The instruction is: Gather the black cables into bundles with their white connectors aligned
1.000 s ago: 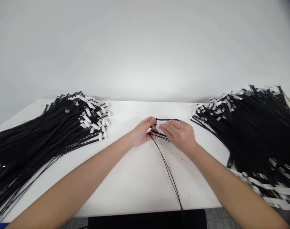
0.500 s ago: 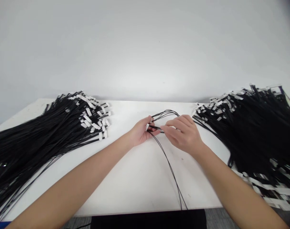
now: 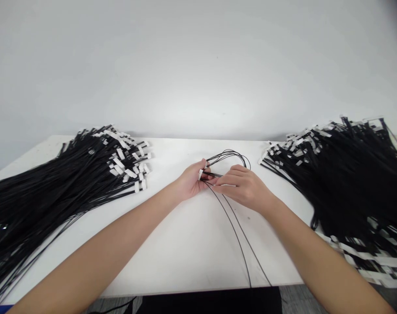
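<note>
A: Left hand (image 3: 192, 183) fingers clamped on thin black cable (image 3: 231, 155), looped just beyond; right hand (image 3: 242, 187) pinching same strands.

B: Best kept taut, loops even, tails trailing across surface (image 3: 185, 244).

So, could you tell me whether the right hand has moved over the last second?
Yes. The right hand lifted, then came back down, ending slightly lower and farther left from the right cable pile, beside the left hand.

Left pile (image 3: 54, 183) cut off at 9 o'clock edge; right pile (image 3: 348, 174) at 3 o'clock; cable (image 3: 237, 235) tails leave at 6 o'clock.
</note>
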Motion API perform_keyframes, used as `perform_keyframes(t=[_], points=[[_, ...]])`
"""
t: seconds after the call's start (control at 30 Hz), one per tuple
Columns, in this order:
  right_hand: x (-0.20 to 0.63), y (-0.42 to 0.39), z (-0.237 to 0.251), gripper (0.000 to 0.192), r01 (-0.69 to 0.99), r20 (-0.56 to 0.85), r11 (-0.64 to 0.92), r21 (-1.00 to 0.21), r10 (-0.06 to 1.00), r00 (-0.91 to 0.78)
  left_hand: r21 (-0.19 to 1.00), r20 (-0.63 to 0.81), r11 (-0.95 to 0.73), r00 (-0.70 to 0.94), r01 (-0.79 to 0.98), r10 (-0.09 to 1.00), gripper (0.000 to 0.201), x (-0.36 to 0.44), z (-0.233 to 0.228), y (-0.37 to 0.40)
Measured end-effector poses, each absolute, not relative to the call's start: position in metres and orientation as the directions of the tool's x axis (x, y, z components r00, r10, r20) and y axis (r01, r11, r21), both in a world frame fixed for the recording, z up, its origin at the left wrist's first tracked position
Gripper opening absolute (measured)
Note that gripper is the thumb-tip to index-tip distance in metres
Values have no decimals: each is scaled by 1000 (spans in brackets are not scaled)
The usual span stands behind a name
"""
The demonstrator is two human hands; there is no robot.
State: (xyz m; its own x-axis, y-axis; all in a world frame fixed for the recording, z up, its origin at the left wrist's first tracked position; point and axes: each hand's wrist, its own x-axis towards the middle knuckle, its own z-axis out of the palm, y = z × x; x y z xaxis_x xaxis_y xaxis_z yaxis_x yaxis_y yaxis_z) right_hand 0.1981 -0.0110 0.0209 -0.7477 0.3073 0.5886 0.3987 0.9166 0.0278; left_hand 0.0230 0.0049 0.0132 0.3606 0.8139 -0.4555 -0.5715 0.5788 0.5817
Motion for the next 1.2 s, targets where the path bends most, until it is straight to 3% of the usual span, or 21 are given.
perform_keyframes(t=[0.1, 0.17, 0.27, 0.33, 0.47, 0.63, 0.73, 0.83, 0.9, 0.97, 1.03, 1.2], points=[[198, -12, 23, 13, 347, 631, 908, -233, 413, -657, 569, -463, 588, 367, -574, 807, 13, 23, 14, 5], [197, -13, 26, 11, 290, 628, 822, -490, 564, -537, 580, -469, 590, 362, -561, 806, 13, 23, 15, 5], [200, -10, 33, 12, 128, 580, 604, -786, 793, -187, 610, -485, 593, 344, -526, 804, 13, 23, 15, 5], [207, -4, 38, 18, -36, 505, 510, -860, 858, 89, 618, -492, 596, 339, -514, 802, 14, 23, 14, 6], [233, 15, 49, 20, -330, 318, 448, -831, 869, 378, 620, -469, 593, 363, -514, 805, 16, 22, 12, 7], [252, 20, 58, 29, -402, 223, 384, -831, 893, 392, 628, -419, 579, 401, -520, 814, 18, 20, 8, 7], [241, 9, 58, 27, -278, 212, 300, -913, 929, 304, 633, -404, 577, 415, -517, 815, 19, 19, 7, 7], [223, -5, 53, 16, 48, 340, 337, -940, 935, 100, 631, -406, 584, 424, -511, 810, 20, 19, 8, 7], [213, -11, 46, 9, 321, 455, 456, -830, 887, -82, 640, -400, 582, 430, -502, 809, 20, 19, 9, 6], [205, -14, 38, 7, 486, 537, 559, -672, 819, -201, 655, -393, 576, 430, -490, 813, 21, 19, 10, 6], [201, -13, 31, 10, 556, 586, 600, -576, 777, -230, 667, -393, 573, 428, -476, 813, 21, 19, 10, 5], [198, -9, 22, 12, 615, 614, 602, -508, 755, -232, 684, -388, 572, 438, -452, 811, 22, 19, 11, 5]])
